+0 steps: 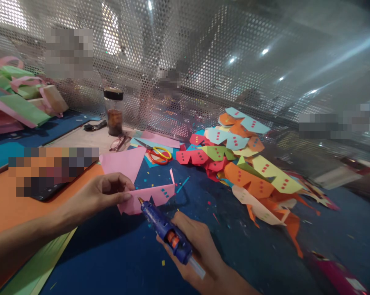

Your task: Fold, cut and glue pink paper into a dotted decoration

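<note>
Between the thumb and fingers of my left hand [113, 190] is one end of a folded pink paper cutout [165, 191]. It has a notch in its lower edge, small blue squares and a thin strip sticking up at its right end. My right hand [197, 241] is wrapped round a blue hot glue gun [163, 227] with a clear glue stick out of its back. The nozzle points up and left, at the cutout's face close to my left fingers; whether it touches the paper I cannot tell. A pink sheet [123, 162] lies behind my left hand.
Many-coloured folded paper cutouts [263, 174] are heaped on the right of the blue table [111, 262]. Scissors [160, 155], glasses [119, 141] and a jar [114, 114] stand or lie behind. A phone [48, 190] is at left; a perforated metal screen [191, 53] rises at the back.
</note>
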Tool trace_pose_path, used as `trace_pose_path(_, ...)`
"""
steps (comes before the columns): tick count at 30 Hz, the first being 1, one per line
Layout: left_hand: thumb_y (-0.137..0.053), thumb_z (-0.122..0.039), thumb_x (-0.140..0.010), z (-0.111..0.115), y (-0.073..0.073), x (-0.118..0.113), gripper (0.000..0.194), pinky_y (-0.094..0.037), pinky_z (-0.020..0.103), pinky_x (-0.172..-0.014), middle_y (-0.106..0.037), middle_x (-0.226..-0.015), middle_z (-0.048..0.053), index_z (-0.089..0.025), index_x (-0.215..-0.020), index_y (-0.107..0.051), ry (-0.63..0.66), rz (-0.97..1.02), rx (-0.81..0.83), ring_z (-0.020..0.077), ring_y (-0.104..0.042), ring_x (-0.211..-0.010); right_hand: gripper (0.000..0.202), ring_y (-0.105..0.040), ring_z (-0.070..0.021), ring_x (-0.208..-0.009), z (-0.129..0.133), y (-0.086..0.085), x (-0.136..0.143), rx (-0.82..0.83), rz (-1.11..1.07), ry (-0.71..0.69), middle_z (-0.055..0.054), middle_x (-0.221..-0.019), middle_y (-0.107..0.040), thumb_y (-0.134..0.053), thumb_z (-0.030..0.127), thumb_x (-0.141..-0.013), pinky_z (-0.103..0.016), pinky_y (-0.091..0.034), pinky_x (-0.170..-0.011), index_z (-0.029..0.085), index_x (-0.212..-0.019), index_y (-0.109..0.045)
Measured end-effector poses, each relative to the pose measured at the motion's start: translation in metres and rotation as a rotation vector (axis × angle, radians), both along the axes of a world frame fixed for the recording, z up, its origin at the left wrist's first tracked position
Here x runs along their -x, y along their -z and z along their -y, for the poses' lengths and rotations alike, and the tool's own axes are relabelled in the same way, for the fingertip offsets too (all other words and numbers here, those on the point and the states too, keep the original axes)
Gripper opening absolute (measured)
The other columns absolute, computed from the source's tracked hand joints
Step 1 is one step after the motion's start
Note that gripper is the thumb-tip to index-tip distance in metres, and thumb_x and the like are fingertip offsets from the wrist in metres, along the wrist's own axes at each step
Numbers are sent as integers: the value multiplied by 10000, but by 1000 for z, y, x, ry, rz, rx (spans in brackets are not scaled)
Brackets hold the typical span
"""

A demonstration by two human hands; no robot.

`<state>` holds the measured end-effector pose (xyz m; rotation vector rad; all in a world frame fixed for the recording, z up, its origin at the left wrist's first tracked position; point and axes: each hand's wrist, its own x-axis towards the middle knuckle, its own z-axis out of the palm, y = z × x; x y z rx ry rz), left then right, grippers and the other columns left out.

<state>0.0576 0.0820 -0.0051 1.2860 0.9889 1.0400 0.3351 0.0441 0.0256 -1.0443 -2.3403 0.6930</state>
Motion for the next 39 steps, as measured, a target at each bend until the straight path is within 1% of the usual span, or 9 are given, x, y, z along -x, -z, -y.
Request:
trace_pose_path(3,-825,-356,-788,-1,-2,0,234,-533,200,-583,-717,-749,6,-172,-873,-707,-26,24,4,113,-656,-634,156,-565,-160,-604,0,6,0,-38,-89,48,0,-726,-601,-597,270,-884,-281,-437,-540,248,-785,-479)
trace_pose_path(7,-843,-359,-768,-1,-7,3,234,-524,188,-623,-712,-765,-7,-186,-871,-724,-91,11,20,106,-654,-667,264,-539,-145,-516,0,9,1,0,-167,123,21,-644,-565,-593,380,-940,-275,-457,-489,259,-738,-473)
trace_pose_path(11,-853,-374,-757,1,-17,5,228,-501,160,-663,-708,-777,-27,-215,-870,-736,-244,-11,35,93,-642,-704,360,-562,-170,-526,0,7,0,14,-197,263,6,-600,-570,-551,557,-940,-284,-503,-494,265,-730,-554)
trace_pose_path(14,-868,-390,-733,0,-22,7,246,-498,154,-690,-719,-815,-26,-231,-878,-748,-367,16,22,98,-641,-745,415,-603,-167,-560,-3,6,-2,120,-193,349,-1,-602,-599,-545,599,-927,-276,-531,-558,244,-718,-595)
trace_pose_path(18,-883,-406,-711,-3,-21,12,262,-513,173,-741,-718,-830,-27,-245,-876,-758,-455,16,-22,113,-642,-772,477,-581,-144,-532,-11,8,-5,312,-173,393,7,-562,-568,-532,627,-922,-255,-487,-520,221,-676,-576)
trace_pose_path(26,-874,-401,-718,-5,-20,14,253,-504,177,-720,-696,-842,-32,-254,-887,-755,-515,30,-49,111,-615,-772,367,-534,-132,-509,-37,5,3,321,-84,322,26,-534,-539,-570,498,-923,-266,-426,-513,221,-682,-548)
trace_pose_path(30,-877,-403,-707,-4,-20,14,265,-500,174,-718,-694,-841,-32,-250,-884,-752,-513,18,-37,107,-610,-772,243,-567,-140,-514,-55,5,13,397,-87,296,36,-557,-550,-611,430,-901,-272,-442,-523,214,-793,-588)
trace_pose_path(33,-884,-405,-691,-3,-19,14,290,-505,188,-724,-699,-844,-26,-245,-893,-751,-513,7,-21,116,-613,-773,224,-582,-143,-518,-65,9,18,439,-72,310,20,-591,-577,-617,410,-905,-285,-467,-548,199,-828,-606)
trace_pose_path(39,-877,-391,-686,-4,-22,10,255,-513,212,-715,-711,-825,-9,-231,-843,-754,-522,-25,-27,131,-622,-763,249,-629,-174,-550,-71,14,22,403,14,288,-23,-657,-633,-615,419,-919,-315,-501,-586,172,-898,-644)
